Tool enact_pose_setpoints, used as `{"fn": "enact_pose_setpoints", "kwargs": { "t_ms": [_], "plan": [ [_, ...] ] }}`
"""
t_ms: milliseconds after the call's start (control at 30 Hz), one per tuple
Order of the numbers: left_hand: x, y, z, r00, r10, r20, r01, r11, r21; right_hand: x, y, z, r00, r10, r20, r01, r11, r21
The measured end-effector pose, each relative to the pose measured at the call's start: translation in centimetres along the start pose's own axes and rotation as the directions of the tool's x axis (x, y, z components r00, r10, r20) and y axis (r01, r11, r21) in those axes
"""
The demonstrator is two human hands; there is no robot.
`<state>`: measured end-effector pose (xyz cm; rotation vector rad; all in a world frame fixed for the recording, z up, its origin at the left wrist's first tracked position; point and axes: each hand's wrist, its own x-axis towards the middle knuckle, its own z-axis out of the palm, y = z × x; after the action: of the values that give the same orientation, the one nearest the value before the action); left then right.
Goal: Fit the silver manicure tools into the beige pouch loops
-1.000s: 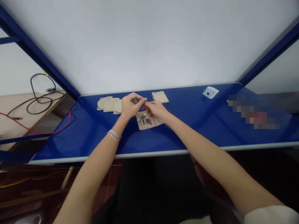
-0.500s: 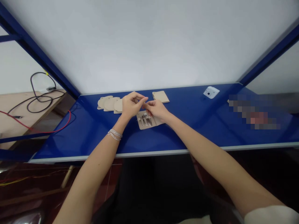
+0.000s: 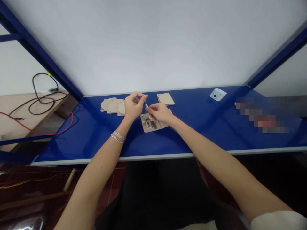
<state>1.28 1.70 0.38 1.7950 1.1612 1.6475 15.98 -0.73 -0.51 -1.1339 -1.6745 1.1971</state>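
Between my fingertips is a small slim metal tool [image 3: 146, 105], too small for its kind to be told. My left hand [image 3: 133, 105] pinches its upper end, thumb against fingers. From the right, my right hand [image 3: 159, 112] closes on the lower end. Just below lies an opened beige manicure case [image 3: 146, 129], with several metal nail tools [image 3: 151, 123] tucked into it. My right hand hides part of the case.
Overlapping beige cases [image 3: 112, 105] lie left of my left hand. Another closed beige case [image 3: 166, 98] is by the back wall. A white device with a round lens [image 3: 217, 95] sits to the right on the blue table [image 3: 203, 127]. Farther right is a blurred patch.
My fingertips have drawn slightly apart, with the left hand a little higher and to the left. More of the small tool shows between them.
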Motion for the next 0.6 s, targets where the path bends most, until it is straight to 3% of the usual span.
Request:
{"fn": "enact_pose_setpoints", "kwargs": {
  "t_ms": [433, 600],
  "plan": [
    [0.52, -0.59, 0.05, 0.988, -0.149, -0.048, 0.138, 0.972, -0.191, -0.22, -0.05, 0.29, 0.996, -0.086, 0.039, 0.088, 0.995, -0.055],
    [0.54, -0.85, 0.07, 0.984, -0.174, -0.043, 0.163, 0.968, -0.192, -0.26, -0.14, 0.27, 0.995, -0.094, 0.037, 0.096, 0.994, -0.050]
  ]
}}
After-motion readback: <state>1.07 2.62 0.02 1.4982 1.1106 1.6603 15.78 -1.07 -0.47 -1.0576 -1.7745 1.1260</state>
